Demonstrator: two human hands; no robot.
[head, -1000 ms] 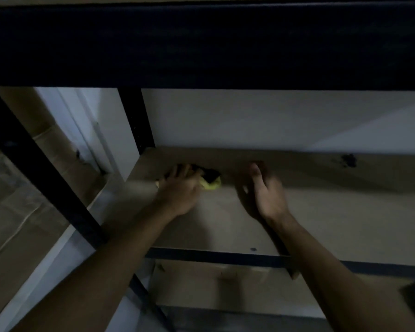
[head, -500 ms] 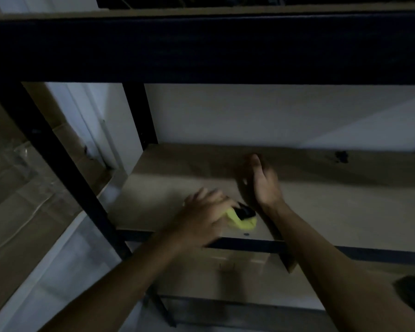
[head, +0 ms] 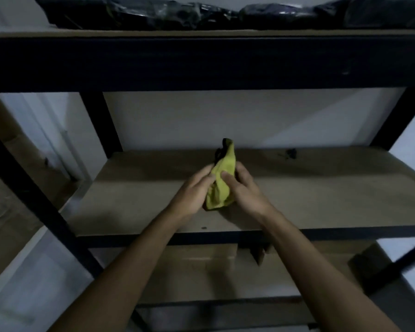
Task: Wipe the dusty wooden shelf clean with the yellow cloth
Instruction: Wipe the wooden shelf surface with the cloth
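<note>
Fingers of left hand and right hand curled around yellow cloth, above wooden shelf

Head view, down onto shelf

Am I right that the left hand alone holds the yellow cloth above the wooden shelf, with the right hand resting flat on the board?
Not quite. The head view shows both hands on the yellow cloth: the left hand grips one side, and the right hand grips the other rather than resting flat. The cloth is indeed bunched and lifted above the wooden shelf.
</note>
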